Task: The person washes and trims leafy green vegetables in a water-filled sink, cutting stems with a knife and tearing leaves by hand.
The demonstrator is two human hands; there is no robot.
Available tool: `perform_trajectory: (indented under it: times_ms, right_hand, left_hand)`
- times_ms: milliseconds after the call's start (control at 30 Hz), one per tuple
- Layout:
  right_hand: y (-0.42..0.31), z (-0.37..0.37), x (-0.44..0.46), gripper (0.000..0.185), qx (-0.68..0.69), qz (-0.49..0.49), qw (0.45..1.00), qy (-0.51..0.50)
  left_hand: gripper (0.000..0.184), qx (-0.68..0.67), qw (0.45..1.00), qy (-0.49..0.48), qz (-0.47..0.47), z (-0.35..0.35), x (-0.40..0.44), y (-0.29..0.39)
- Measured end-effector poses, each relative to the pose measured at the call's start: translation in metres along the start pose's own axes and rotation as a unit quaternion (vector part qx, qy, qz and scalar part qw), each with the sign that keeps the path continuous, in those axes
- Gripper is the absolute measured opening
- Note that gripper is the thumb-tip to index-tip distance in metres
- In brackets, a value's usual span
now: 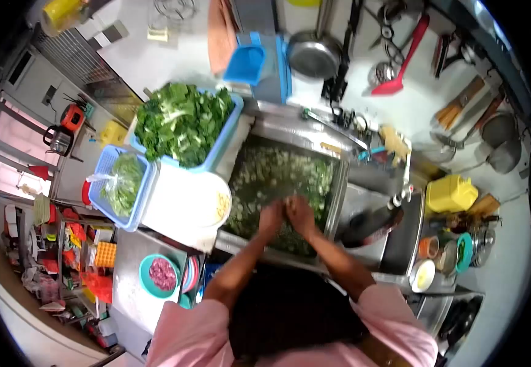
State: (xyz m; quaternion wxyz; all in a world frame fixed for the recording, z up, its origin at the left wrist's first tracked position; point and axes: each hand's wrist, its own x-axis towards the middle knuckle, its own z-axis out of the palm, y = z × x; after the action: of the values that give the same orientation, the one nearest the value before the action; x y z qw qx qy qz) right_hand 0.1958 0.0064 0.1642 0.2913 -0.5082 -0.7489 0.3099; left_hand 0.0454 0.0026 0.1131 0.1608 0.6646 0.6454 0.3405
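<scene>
My left hand (pixel 271 218) and my right hand (pixel 300 214) are side by side over a metal sink basin (pixel 337 205) of water. Chopped greens (pixel 277 168), pale and dark green pieces, float across the water. Both hands look closed, knuckles nearly touching, and whatever lies between the fingers is hidden. Left of the basin, a round white cutting board (pixel 186 199) carries a few small yellowish bits near its right edge. Beyond it stands a blue basket (pixel 232 125) heaped with leafy greens (pixel 183 122).
A smaller blue basket (pixel 132 211) holds bagged greens. Minced meat (pixel 162 274) fills a turquoise bowl (pixel 146 282) at lower left. A dark pot (pixel 369 226) sits in the right sink. Further right are a yellow jug (pixel 452 194) and several jars. Pans and a red spatula (pixel 390 85) hang behind.
</scene>
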Motion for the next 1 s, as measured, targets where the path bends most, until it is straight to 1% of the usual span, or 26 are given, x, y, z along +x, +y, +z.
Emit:
perform_trajectory:
  times_ms: [33, 67, 100, 133, 167, 200, 233, 300, 333, 400, 433, 467, 500, 533, 567, 600, 633, 700, 733, 767, 800, 833, 867, 900, 967, 1000]
  right_hand:
    - [-0.005, 0.002, -0.004, 0.027, 0.005, -0.025, 0.999, 0.047]
    - [-0.022, -0.006, -0.005, 0.026, 0.043, -0.001, 0.998, 0.055]
    - [-0.044, -0.03, 0.029, 0.024, 0.076, -0.003, 0.994, 0.081]
    - [-0.057, -0.046, 0.052, 0.023, 0.106, -0.055, 0.985, 0.128]
    - [-0.068, -0.06, 0.064, 0.023, 0.136, -0.101, 0.971, 0.169]
    - [-0.08, -0.078, 0.077, 0.019, 0.228, -0.101, 0.958, 0.14]
    - [-0.093, -0.097, 0.084, 0.016, 0.319, -0.095, 0.937, 0.109]
    - [-0.12, -0.126, 0.09, 0.009, 0.413, -0.015, 0.906, 0.091]
    - [-0.128, -0.135, 0.091, 0.008, 0.395, -0.056, 0.907, 0.137]
    - [-0.157, -0.164, 0.075, 0.008, 0.349, -0.076, 0.918, 0.171]
    - [-0.162, -0.171, 0.065, 0.007, 0.325, -0.086, 0.923, 0.186]
    - [-0.154, -0.167, 0.049, 0.008, 0.165, -0.166, 0.932, 0.276]
    - [-0.137, -0.152, 0.04, 0.008, 0.14, -0.125, 0.954, 0.233]
    - [-0.1, -0.12, 0.03, 0.009, 0.115, -0.084, 0.972, 0.187]
    - [-0.06, -0.085, 0.017, 0.01, 0.09, -0.04, 0.986, 0.138]
    - [-0.006, -0.044, 0.004, 0.011, 0.023, 0.072, 0.996, 0.042]
    - [0.034, -0.017, -0.012, 0.013, -0.041, 0.188, 0.98, -0.055]
    - [0.047, -0.017, -0.03, 0.018, 0.016, 0.157, 0.987, 0.038]
    - [0.039, -0.027, -0.026, 0.022, 0.038, 0.111, 0.988, 0.097]
    - [0.034, -0.034, -0.025, 0.022, 0.035, 0.178, 0.975, 0.131]
    - [0.037, -0.04, -0.022, 0.02, 0.094, 0.208, 0.964, 0.136]
    - [0.04, -0.048, -0.011, 0.018, 0.151, 0.227, 0.951, 0.146]
    - [0.041, -0.053, -0.009, 0.013, 0.144, 0.207, 0.952, 0.174]
    - [0.042, -0.056, -0.008, 0.012, 0.159, 0.207, 0.949, 0.174]
    - [0.044, -0.064, -0.012, 0.01, 0.192, 0.21, 0.942, 0.179]
    - [0.038, -0.068, -0.015, 0.008, 0.186, 0.211, 0.94, 0.193]
  left_hand:
    - [0.025, -0.008, 0.998, -0.027, -0.047, -0.013, -0.025, 0.014]
    - [0.027, -0.128, 0.978, -0.095, -0.136, -0.068, 0.004, 0.06]
    - [0.023, -0.153, 0.984, -0.029, -0.084, -0.088, 0.029, 0.083]
    - [0.02, -0.176, 0.983, 0.032, -0.037, -0.104, 0.041, 0.101]
    - [0.021, -0.186, 0.981, 0.028, -0.038, -0.125, 0.051, 0.117]
    - [0.021, -0.197, 0.979, 0.026, -0.038, -0.142, 0.066, 0.129]
    - [0.023, -0.28, 0.958, 0.033, -0.05, -0.153, 0.075, 0.135]
    - [0.028, -0.439, 0.894, 0.043, -0.079, -0.166, 0.081, 0.144]
    - [0.027, -0.436, 0.895, 0.057, -0.073, -0.173, 0.078, 0.152]
    - [0.027, -0.429, 0.897, 0.084, -0.066, -0.181, 0.063, 0.163]
    - [0.027, -0.399, 0.911, 0.084, -0.065, -0.178, 0.048, 0.155]
    - [0.027, -0.37, 0.923, 0.077, -0.071, -0.166, 0.023, 0.137]
    - [0.027, -0.34, 0.935, 0.075, -0.065, -0.152, 0.012, 0.117]
    - [0.03, -0.242, 0.959, 0.027, -0.143, -0.12, -0.001, 0.088]
    - [0.032, -0.138, 0.967, -0.038, -0.209, -0.087, -0.014, 0.059]
    - [0.033, -0.004, 0.972, -0.166, -0.163, -0.02, -0.063, -0.018]
    - [0.035, 0.119, 0.95, -0.276, -0.084, 0.042, -0.107, -0.088]
    - [0.038, 0.017, 0.925, -0.286, -0.248, 0.061, -0.127, -0.081]
    - [0.038, 0.02, 0.93, -0.302, -0.209, 0.06, -0.123, -0.069]
    - [0.039, 0.02, 0.927, -0.33, -0.177, 0.055, -0.138, -0.056]
    - [0.039, 0.017, 0.929, -0.343, -0.139, 0.057, -0.134, -0.045]
    - [0.039, 0.027, 0.902, -0.4, -0.163, 0.067, -0.12, -0.041]
    - [0.04, 0.037, 0.868, -0.458, -0.187, 0.075, -0.111, -0.037]
    - [0.04, 0.048, 0.83, -0.514, -0.21, 0.084, -0.11, -0.037]
    - [0.041, 0.044, 0.829, -0.521, -0.198, 0.101, -0.113, -0.038]
    - [0.042, 0.042, 0.827, -0.527, -0.189, 0.111, -0.116, -0.038]
